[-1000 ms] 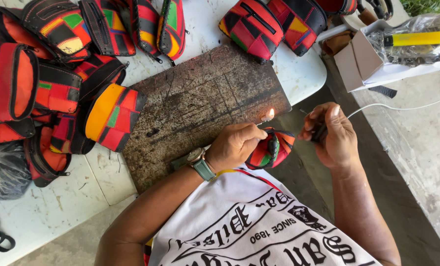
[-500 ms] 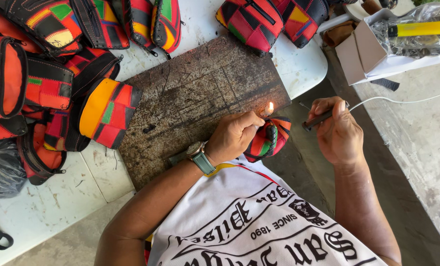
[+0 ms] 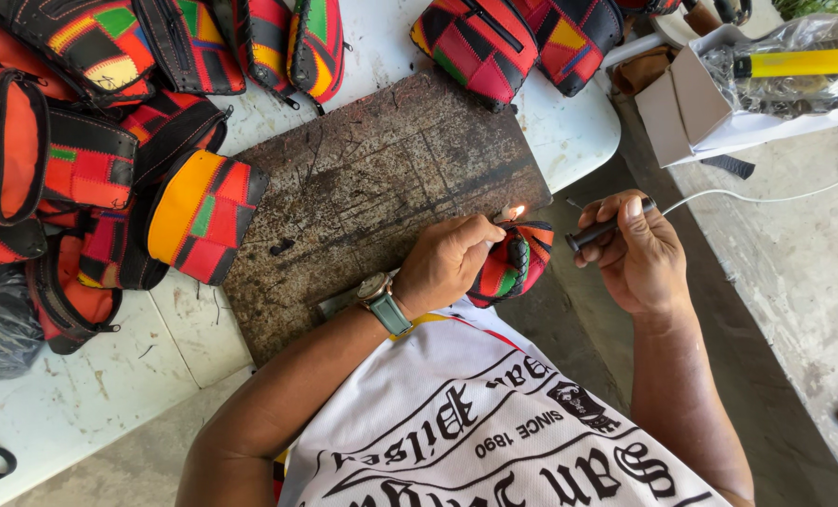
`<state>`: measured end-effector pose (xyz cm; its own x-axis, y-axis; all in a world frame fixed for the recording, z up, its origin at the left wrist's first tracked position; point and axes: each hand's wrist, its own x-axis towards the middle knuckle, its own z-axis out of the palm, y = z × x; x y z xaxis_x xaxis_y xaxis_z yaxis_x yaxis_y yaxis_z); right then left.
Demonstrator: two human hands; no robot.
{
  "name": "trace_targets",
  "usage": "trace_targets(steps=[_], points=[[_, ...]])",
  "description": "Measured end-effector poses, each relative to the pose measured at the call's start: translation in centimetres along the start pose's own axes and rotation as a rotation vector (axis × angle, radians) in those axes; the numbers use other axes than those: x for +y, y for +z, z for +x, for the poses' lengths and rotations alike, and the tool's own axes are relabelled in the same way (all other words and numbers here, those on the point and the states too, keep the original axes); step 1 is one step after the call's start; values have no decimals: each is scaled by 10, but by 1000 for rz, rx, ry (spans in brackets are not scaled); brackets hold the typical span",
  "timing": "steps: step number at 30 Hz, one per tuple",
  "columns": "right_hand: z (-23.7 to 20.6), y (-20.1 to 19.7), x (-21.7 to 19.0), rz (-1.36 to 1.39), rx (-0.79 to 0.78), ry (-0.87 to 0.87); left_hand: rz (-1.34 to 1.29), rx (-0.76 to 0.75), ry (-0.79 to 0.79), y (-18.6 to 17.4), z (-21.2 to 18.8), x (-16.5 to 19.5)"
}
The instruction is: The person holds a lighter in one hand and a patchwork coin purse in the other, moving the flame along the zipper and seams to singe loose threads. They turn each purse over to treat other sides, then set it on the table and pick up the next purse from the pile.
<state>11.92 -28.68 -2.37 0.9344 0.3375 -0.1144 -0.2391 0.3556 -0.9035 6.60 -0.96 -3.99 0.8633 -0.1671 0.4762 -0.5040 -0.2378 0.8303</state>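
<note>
White table (image 3: 91,394) bears dark board (image 3: 372,188) and patchwork bags (image 3: 109,160).

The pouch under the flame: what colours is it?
The pouch is a patchwork of red, green and yellow panels with black seams, seen in the head view, held by the left hand.

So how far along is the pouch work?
Looks done: patchwork pouches piled on the white table, stitched and zipped. In hand: the left hand holds a lit lighter at the edge of one pouch beside the dark board. The right hand has a shut grip on a black corded tool. Left: cannot tell which piled ones await the flame.
</note>
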Motion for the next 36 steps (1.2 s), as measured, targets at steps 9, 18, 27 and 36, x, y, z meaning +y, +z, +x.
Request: trace_targets(steps=[9, 18, 27, 36], points=[[0, 2, 1, 22, -7, -1, -4, -14, 10, 1, 0, -1], [0, 3, 3, 29, 5, 4, 2, -17, 3, 0, -1, 1], [0, 1, 4, 36, -2, 1, 23, -14, 10, 0, 0, 4], [-1, 8, -3, 134, -30, -19, 32, -4, 52, 0, -1, 4]])
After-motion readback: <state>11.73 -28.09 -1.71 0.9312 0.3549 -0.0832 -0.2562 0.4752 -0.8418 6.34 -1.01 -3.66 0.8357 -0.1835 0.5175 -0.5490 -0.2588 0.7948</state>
